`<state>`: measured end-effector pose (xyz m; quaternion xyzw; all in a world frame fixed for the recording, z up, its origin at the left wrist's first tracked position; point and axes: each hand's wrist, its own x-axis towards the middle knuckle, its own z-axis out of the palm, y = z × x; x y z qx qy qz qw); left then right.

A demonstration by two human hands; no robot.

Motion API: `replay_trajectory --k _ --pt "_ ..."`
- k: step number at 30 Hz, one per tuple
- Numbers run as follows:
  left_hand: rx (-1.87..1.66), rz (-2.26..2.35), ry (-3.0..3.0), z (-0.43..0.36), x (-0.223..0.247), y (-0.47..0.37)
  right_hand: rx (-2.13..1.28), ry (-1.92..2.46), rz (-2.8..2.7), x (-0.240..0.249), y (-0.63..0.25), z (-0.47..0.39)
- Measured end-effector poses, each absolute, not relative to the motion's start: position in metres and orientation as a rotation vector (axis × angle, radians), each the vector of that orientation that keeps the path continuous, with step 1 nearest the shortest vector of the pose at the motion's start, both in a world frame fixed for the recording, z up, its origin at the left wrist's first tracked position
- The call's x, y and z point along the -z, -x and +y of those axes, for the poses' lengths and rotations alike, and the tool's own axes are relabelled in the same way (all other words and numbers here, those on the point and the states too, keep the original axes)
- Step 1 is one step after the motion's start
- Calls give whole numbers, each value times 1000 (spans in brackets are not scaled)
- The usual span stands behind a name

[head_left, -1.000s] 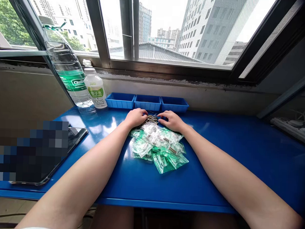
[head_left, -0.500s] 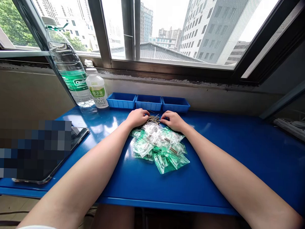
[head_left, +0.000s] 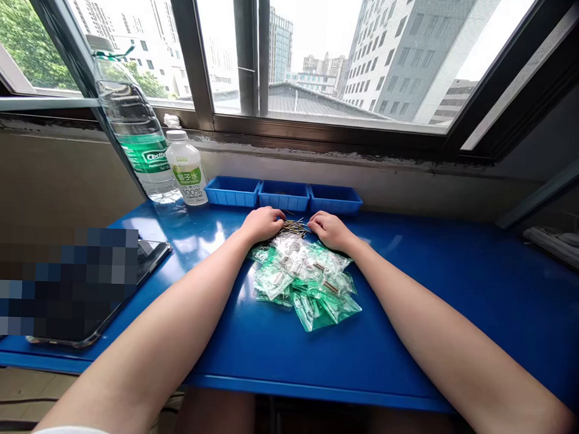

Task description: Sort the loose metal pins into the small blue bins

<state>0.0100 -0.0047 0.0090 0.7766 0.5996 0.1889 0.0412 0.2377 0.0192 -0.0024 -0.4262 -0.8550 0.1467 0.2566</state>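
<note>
A small heap of thin, dark metal pieces (head_left: 295,227) lies on the blue table, behind a pile of clear and green plastic packets (head_left: 311,278). My left hand (head_left: 264,224) rests at the heap's left side with its fingers curled against the pieces; what its fingertips hold, if anything, is hidden. On the right side of the heap is my right hand (head_left: 329,230), thumb and fingers pressed together near the pieces; whatever is between them is too small to make out. Some packets show brownish pins through the plastic.
Three blue bins (head_left: 284,196) stand in a row behind the hands. A large water bottle (head_left: 140,136) and a smaller bottle (head_left: 187,169) are at the back left. A dark tablet-like device (head_left: 101,299), partly pixelated, lies at the left of the blue table (head_left: 322,370).
The whole view has shifted very slightly. My right hand's fingertips are a little farther from the heap; my left hand has stayed at its side.
</note>
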Motion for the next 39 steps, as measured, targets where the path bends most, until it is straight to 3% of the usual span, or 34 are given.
replay_trajectory --k 39 --pt "-561 1854 -2370 -6 -10 -11 -952 1154 -1781 2 -246 30"
